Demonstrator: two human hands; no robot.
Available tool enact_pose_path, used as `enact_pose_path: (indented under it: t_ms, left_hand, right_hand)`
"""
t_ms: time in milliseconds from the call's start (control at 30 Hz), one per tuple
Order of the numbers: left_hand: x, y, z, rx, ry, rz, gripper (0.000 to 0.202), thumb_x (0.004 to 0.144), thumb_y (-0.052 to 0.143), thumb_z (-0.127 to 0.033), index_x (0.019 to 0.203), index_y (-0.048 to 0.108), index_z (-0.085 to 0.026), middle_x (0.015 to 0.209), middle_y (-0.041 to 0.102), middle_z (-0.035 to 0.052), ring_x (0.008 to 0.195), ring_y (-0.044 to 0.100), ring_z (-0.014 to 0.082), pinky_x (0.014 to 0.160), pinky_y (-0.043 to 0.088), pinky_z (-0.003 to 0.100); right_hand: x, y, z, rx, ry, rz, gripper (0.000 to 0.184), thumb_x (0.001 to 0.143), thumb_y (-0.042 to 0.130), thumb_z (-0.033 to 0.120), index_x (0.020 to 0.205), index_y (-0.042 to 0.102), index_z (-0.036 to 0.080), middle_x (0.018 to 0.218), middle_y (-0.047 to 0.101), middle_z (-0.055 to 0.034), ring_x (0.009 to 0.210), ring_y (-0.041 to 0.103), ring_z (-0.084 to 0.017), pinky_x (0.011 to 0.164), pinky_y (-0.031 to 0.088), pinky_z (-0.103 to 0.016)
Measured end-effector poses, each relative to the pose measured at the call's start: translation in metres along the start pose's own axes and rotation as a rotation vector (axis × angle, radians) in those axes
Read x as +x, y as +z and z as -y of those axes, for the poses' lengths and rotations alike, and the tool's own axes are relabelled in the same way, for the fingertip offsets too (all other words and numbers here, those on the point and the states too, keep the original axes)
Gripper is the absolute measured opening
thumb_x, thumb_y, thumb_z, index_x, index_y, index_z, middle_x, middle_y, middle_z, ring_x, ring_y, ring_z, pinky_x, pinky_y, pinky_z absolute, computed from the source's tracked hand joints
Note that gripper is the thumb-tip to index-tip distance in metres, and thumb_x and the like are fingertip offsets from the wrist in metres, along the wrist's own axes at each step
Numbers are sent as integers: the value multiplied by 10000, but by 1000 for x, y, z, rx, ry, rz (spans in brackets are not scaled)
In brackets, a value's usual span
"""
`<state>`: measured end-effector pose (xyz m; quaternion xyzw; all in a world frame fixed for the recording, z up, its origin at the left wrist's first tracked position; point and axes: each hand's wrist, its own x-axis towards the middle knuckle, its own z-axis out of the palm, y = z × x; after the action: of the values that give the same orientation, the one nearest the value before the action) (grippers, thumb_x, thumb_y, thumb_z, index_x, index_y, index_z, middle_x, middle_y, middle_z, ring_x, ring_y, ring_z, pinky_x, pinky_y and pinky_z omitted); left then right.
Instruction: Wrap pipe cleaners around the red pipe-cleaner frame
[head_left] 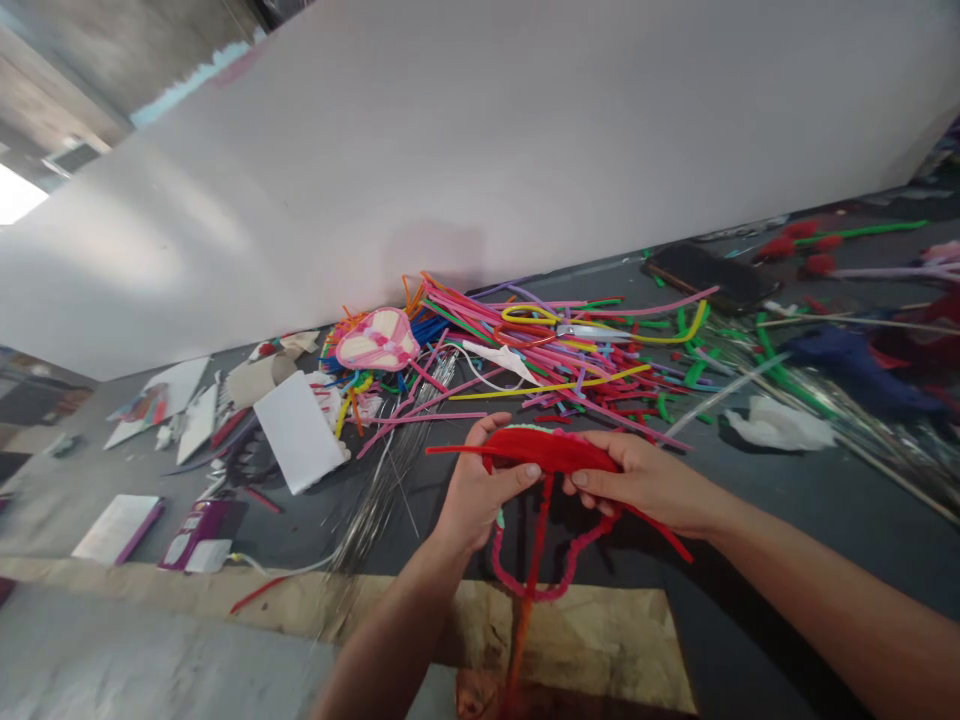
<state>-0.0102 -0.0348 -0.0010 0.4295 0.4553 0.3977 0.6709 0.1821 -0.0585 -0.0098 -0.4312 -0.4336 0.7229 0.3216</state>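
Both my hands hold a red pipe-cleaner piece (551, 450) in front of me, above the dark table (787, 530). My left hand (480, 490) pinches its left part, where a thin red end sticks out to the left. My right hand (645, 478) grips its right part, fingers closed. A pink fuzzy loop (559, 570) and a red stem (536, 540) hang down from the piece between my hands. A big heap of coloured pipe cleaners (540, 350) lies just beyond my hands.
A pink and white woven heart (377, 340) lies at the heap's left, a white card (298, 430) and thin wires (390, 470) nearer. A phone (712, 275), red fuzzy flowers (814, 245), white tissue (776, 425) and dark blue material (862, 365) sit right. Brown paper (600, 630) lies below.
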Motion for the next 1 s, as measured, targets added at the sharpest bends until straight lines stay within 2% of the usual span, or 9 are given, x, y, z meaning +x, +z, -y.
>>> enact_pose_path:
  t_ms: [100,167,467,600,700,800,900,1000]
  left_hand:
    - [1,-4,-3,-25,-74,58,751,573,800,-108,1214,417,-191,890,676,18,784,639,126,767,496,249]
    - [1,-5,-3,-21,-84,54,768,567,804,-112,1228,419,-187,874,678,12,773,638,125,764,495,249]
    - [2,-4,-5,50,-40,-20,663,630,774,-196,1208,451,-188,823,676,5,703,632,131,721,521,281]
    - [1,-4,-5,93,7,-31,620,653,751,-199,1197,454,-200,798,666,-9,693,627,125,721,516,271]
    - [-1,-1,-1,169,55,-17,589,668,739,-198,1186,460,-210,801,663,-10,709,627,129,721,505,258]
    - [-3,3,4,230,69,32,563,690,724,-219,1188,461,-218,849,672,8,762,637,149,755,498,274]
    - [-5,4,6,272,63,43,540,710,710,-238,1189,461,-219,870,677,15,781,640,151,764,490,271]
    - [-3,0,4,292,74,-25,447,727,698,-273,1115,485,-210,818,673,3,726,642,139,690,482,237]
  right_hand:
    - [0,0,0,4,-12,5,286,773,635,370,969,566,174,806,616,-12,589,520,-72,481,426,-180]
    - [0,1,-1,-12,-16,10,298,775,632,377,978,560,171,811,616,-15,587,518,-72,482,425,-185]
    - [1,3,-4,-43,-5,32,316,765,630,407,960,549,172,798,610,-12,572,514,-75,472,425,-195]
    - [-1,2,0,-88,22,0,379,772,615,384,1083,519,190,796,612,-5,566,528,-84,482,447,-207]
    - [-2,-1,4,-164,-3,-52,525,753,629,363,1224,448,217,881,634,-12,622,577,-115,562,499,-257]
    - [-2,-3,6,-225,-88,-69,536,725,651,335,1215,470,212,996,638,-31,789,616,-164,694,518,-305]
    - [-1,-2,6,-266,-60,-94,532,721,646,316,1213,477,208,855,641,0,626,587,-133,582,497,-274]
    - [-2,-1,4,-290,-55,-157,509,734,634,303,1211,476,220,803,626,14,506,524,-95,489,455,-240]
